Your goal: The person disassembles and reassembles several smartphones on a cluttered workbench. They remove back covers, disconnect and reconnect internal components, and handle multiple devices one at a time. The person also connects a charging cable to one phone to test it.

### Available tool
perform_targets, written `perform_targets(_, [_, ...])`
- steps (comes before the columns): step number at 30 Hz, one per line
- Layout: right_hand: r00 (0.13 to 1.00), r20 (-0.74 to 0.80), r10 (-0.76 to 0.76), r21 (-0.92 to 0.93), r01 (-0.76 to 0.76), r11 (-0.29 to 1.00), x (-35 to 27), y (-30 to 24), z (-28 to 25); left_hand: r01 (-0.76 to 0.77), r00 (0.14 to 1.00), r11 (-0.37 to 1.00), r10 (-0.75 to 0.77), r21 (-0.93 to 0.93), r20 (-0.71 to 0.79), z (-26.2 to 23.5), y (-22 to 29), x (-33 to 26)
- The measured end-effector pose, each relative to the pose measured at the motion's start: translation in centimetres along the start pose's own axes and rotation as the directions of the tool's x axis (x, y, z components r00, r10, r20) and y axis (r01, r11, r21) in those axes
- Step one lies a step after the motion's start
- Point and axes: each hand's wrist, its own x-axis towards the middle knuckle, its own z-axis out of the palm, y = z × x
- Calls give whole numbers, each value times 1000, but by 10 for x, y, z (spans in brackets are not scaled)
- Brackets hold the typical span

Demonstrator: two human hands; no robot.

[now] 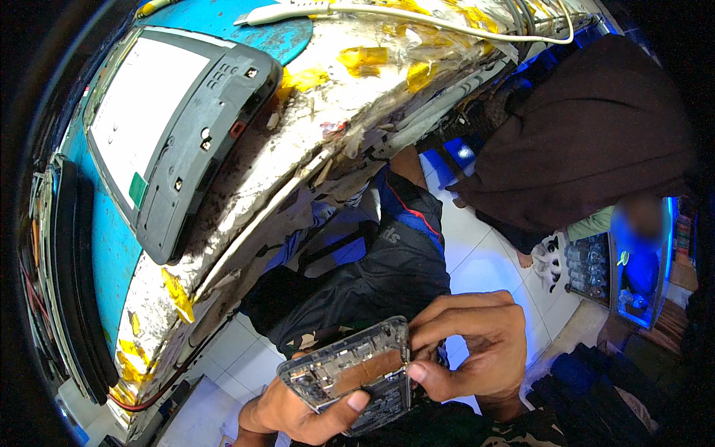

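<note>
Foil-covered workbench [313, 141]; both hands [477, 343] grip opened phone [350, 372].

Colours around the counter
Silver-foiled counter [328, 112] with yellow tape patches; on it a grey-framed white screen [149, 112]; below it, white floor tiles [484, 261].

One view only, worn on the head, looking steeply down and very close onto the left hand [298, 410] and right hand [469, 350] low in frame. Above and left of them curves the workbench [313, 127]; beyond the right hand, tiled floor [484, 261].
</note>
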Motion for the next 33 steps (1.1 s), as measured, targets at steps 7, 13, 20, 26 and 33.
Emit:
perform_targets(7, [999, 4, -34, -18, 34, 999, 0, 2, 0, 3, 1000, 1000, -2, 17, -15, 0, -1, -1])
perform_targets(13, [1000, 7, -16, -25, 16, 1000, 1, 1, 0, 15, 1000, 999, -13, 45, -27, -1, -2, -3])
perform_targets(20, [1000, 17, 19, 12, -19, 1000, 3, 1, 1, 38, 997, 996, -33, 76, -67, 1, -3, -6])
perform_targets(26, [998, 50, 42, 19, -43, 999, 5, 0, -2, 52, 996, 998, -48, 43, -77, 2, -2, -5])
perform_targets(33, [993, 98, 67, 89, -76, 993, 6, 4, -3, 68, 995, 994, -62, 83, -75, 1, 1, -6])
